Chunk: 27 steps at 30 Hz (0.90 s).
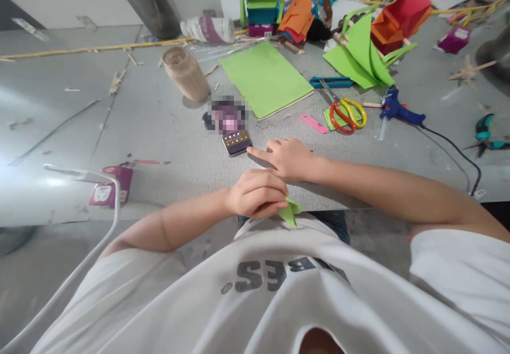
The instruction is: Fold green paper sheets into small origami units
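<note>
My left hand (257,192) is closed at the table's near edge, its fingers pinching a small folded piece of green paper (290,213). Part of that paper is hidden inside the fingers. Just beyond it, my right hand (290,158) rests low over the tabletop with nothing in it. One finger is stretched out to the left, its tip at the lower right corner of a smartphone (236,143). The phone lies face up with a lit screen, and its upper part is blurred out. A large green sheet stack (266,78) lies beyond the phone.
Scissors (342,115), a blue cutter (330,82), a pink cutter (314,123), a glue gun (400,110) with its cord and pliers (484,131) lie to the right. A jar (185,72) stands left. Coloured paper boxes (402,19) line the back. A white cable (115,205) crosses the left.
</note>
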Tool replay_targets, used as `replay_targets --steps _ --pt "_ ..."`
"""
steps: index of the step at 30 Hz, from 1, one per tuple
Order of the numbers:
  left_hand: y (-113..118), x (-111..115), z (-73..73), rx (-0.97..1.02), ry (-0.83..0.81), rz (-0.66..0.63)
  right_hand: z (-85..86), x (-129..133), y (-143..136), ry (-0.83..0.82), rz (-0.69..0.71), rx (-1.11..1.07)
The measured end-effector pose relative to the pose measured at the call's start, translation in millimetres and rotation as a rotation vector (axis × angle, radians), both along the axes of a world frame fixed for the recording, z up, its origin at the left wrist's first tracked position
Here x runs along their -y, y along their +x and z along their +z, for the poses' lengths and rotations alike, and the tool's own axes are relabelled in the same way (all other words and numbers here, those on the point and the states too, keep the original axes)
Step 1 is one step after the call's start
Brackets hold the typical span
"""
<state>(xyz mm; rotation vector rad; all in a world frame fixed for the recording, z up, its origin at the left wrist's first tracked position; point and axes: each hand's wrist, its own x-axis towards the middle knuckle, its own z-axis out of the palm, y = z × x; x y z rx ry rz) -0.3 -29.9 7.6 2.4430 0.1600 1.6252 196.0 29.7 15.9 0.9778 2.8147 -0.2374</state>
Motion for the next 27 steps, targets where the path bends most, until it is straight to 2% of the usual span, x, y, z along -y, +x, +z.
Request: replay_targets --steps 4,7,10,13,18,20,23,27 --pt "0.0 -3.7 -3.1 0.035 0.003 0.042 32.9 -0.4 -28.8 -0.033 -0.005 0.195" --pt "-1.7 -4.8 -2.4 0.052 -0.004 0.034 40.2 0.5 -33.6 -0.044 -0.048 0.210" --pt "-2.1 -4.3 -0.9 0.048 -0.009 0.033 32.8 3.3 -23.6 -0.052 -0.090 0.173" --pt "-3.2 -2.3 -0.7 0.046 -0.048 0.084 16.8 5.2 2.2 -0.055 -0.092 0.049" --pt "-4.9 0.6 -5.9 0.029 -0.184 0.213 -10.1 3.9 57.4 -0.122 0.070 -0.398" --pt "-2.0 -1.2 -10.6 0.066 -0.243 0.285 -15.9 5.2 70.3 -0.197 0.079 -0.607" --pt "4.6 -8.4 -20.1 0.160 -0.347 0.366 -18.5 12.3 74.7 -0.334 0.025 -0.817" --pt "8.2 -21.1 -32.0 0.300 -0.481 0.407 -15.9 27.2 67.8 -0.453 -0.091 -0.901"
